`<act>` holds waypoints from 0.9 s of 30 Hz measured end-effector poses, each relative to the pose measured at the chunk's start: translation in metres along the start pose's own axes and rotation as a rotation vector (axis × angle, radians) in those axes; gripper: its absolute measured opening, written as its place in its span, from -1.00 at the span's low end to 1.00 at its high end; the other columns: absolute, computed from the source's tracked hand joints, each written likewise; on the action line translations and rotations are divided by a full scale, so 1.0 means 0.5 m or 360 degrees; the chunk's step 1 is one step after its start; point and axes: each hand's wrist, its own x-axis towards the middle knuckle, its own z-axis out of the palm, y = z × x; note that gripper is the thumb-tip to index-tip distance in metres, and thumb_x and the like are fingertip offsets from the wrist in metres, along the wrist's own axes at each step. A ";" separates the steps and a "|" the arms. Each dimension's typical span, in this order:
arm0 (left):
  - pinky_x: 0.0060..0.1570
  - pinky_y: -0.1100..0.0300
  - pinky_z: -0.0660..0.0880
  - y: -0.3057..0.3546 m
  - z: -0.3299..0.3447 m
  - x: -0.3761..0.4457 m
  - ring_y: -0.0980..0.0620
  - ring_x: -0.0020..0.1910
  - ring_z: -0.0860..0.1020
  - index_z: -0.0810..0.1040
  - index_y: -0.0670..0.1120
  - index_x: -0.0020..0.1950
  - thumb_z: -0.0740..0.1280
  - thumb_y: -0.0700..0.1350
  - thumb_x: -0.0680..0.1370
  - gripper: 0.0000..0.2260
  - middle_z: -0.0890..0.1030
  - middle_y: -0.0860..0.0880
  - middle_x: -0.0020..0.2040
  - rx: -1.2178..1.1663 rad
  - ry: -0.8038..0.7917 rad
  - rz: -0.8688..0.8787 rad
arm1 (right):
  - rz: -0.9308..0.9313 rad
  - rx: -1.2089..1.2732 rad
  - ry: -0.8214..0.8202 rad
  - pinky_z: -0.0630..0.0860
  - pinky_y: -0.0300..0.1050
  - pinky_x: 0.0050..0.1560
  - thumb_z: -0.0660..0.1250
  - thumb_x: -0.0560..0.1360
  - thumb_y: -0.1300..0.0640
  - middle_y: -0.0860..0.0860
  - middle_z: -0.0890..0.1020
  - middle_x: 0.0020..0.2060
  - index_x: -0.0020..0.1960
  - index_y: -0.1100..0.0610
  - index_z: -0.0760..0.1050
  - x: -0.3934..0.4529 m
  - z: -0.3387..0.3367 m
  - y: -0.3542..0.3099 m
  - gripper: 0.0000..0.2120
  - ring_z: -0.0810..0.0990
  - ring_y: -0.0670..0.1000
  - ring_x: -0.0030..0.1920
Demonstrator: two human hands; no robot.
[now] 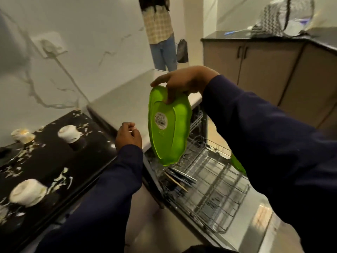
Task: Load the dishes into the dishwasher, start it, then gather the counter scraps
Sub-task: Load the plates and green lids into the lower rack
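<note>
My right hand (184, 83) grips the top rim of a green plastic plate (169, 128), held on edge with its stickered underside toward me, above the pulled-out lower rack (215, 190) of the open dishwasher. A second green piece (238, 166) peeks out under my right sleeve in the rack. Dark utensils and a wooden stick (176, 181) lie at the rack's left end. My left hand (128, 136) rests curled on the white countertop's (120, 105) edge, and I cannot see anything in it. Pale vegetable scraps (58, 181) are strewn over the black stovetop (54, 161).
Three white cups (70, 134) (28, 193) (22, 136) stand upside down on the stovetop. A person in a checked shirt and jeans (160, 33) stands at the back. Beige cabinets (255, 64) with a dark top carry a patterned bag (284, 17) at right. A wall socket with a cable (49, 46) is at left.
</note>
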 end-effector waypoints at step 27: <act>-0.19 0.19 0.34 -0.019 0.435 -0.151 -0.13 -0.15 0.54 0.55 -0.17 0.01 0.23 -0.21 0.51 -0.86 0.61 -0.17 -0.09 0.0334 -0.0945 0.0097 | 0.0866 0.0321 0.0662 0.51 -0.03 -0.01 0.31 0.53 0.12 0.21 0.55 0.15 0.25 0.24 0.43 0.015 -0.024 0.605 -0.66 0.55 0.16 0.07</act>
